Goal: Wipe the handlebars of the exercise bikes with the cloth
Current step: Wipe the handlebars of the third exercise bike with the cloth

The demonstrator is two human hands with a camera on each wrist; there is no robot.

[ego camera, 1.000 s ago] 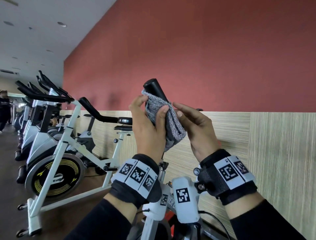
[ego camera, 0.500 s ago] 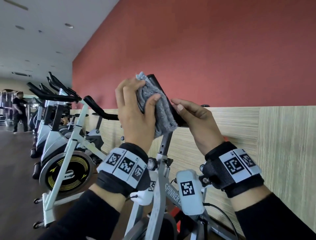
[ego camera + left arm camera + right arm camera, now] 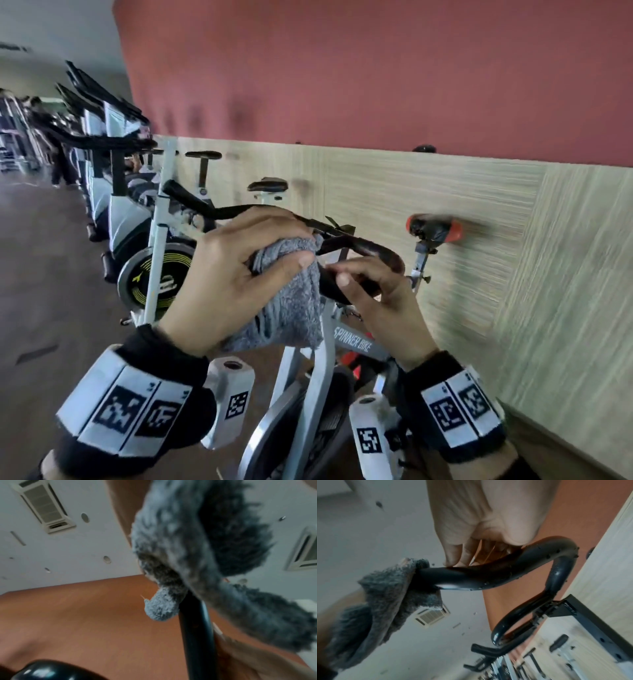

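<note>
In the head view my left hand (image 3: 284,240) grips a fluffy grey cloth (image 3: 291,308), wrapped over the near end of the black handlebar (image 3: 373,248) of the grey spinner bike (image 3: 352,341). The cloth's loose part hangs below my palm. My right hand (image 3: 356,274) holds the bar just right of the cloth, fingers curled over it and thumb on its near side. The right wrist view shows those fingers (image 3: 467,557) on top of the curved handlebar (image 3: 505,574), whose end goes into the cloth (image 3: 385,595). The left wrist view shows the cloth (image 3: 188,540) over the bar (image 3: 195,635).
A row of white exercise bikes (image 3: 154,240) with black handlebars runs away on the left. A black and red saddle (image 3: 433,229) stands beyond the bar, by the wood-panelled wall (image 3: 513,274). A person (image 3: 37,113) stands far back left. Brown floor lies on the left.
My left hand has slid the cloth up over the bar's tip, which stuck out bare a second ago. My right hand has closed round the bar. The view has tilted down.
</note>
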